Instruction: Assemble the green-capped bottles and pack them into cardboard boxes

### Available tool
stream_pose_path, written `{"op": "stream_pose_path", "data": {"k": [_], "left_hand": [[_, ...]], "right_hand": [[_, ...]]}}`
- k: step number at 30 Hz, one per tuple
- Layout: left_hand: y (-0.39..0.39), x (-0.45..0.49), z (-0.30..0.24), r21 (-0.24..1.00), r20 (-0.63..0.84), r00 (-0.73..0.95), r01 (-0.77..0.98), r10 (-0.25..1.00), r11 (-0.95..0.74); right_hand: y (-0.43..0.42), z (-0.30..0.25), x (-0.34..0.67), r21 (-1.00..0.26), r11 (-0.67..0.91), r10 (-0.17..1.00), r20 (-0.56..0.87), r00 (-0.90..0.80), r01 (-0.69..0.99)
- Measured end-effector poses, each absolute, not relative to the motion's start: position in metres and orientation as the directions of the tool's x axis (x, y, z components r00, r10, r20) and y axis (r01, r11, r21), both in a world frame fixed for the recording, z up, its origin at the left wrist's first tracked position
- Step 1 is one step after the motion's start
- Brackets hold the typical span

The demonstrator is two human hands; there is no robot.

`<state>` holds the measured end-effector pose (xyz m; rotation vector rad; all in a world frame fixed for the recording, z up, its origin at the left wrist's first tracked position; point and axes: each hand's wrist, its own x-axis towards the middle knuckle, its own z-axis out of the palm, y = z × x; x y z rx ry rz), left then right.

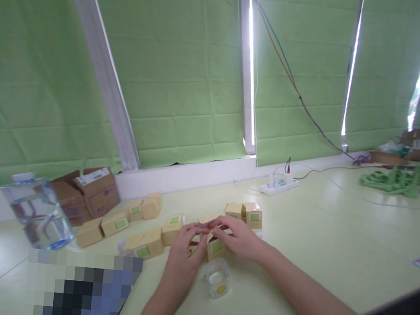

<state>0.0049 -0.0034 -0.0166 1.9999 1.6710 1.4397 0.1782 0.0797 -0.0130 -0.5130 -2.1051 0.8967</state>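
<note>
Left hand (186,251), one: fingers bent over the top left of a small tan box (217,249), thumb set a little apart from them. Right hand (237,238), one: forefinger and thumb drawn near each other at the same box's raised flap (208,219); whether either hand pinched the card or only touched it could not be told. The box stood upright on the pale table (299,234) between the hands, top open, green label to the front. Clear jar (217,277), one, with a yellow sticker low on its side: just in front of the box. Further tan boxes with green labels: two (254,216) side by side behind the right hand; one (171,231) just left of the left hand; others (144,244) in a loose spread farther left. Water bottle (41,211), clear, tilted in view, at far left. Brown carton (96,191), one, behind it. White power strip (280,185), plugs inserted, near the wall. Green parts (395,180), heaped, far right. Green blinds (188,67) hung behind all.
</note>
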Motion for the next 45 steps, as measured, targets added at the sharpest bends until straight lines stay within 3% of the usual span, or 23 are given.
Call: {"op": "stream_pose_path", "data": {"k": [11,21,27,29,34,41,45], "left_hand": [[-0.002,0.005,-0.018,0.616,0.582,-0.109,0.706,0.806,-0.349],[-0.005,0.009,-0.015,0.615,0.540,-0.076,0.716,0.839,-0.331],[-0.005,0.008,-0.015,0.576,0.574,-0.060,0.738,0.817,-0.351],[-0.006,0.008,-0.014,0.569,0.576,-0.050,0.741,0.816,-0.356],[-0.007,0.009,-0.014,0.571,0.578,-0.041,0.734,0.815,-0.368],[-0.008,0.004,-0.013,0.576,0.689,-0.148,0.705,0.710,-0.413],[-0.010,0.007,-0.011,0.574,0.655,-0.101,0.711,0.749,-0.406]], "right_hand": [[0.080,-0.016,0.176,-0.776,0.631,0.640,0.536,-0.551,-0.022],[0.084,-0.019,0.175,-0.767,0.642,0.648,0.535,-0.542,0.010],[0.083,-0.014,0.180,-0.795,0.596,0.683,0.578,-0.446,-0.118],[0.081,-0.011,0.182,-0.805,0.573,0.685,0.573,-0.450,-0.154],[0.079,-0.008,0.181,-0.770,0.636,0.643,0.567,-0.515,-0.053],[0.076,-0.005,0.183,-0.772,0.632,0.623,0.554,-0.552,-0.061],[0.076,-0.005,0.185,-0.755,0.654,0.600,0.563,-0.569,-0.057]]}}
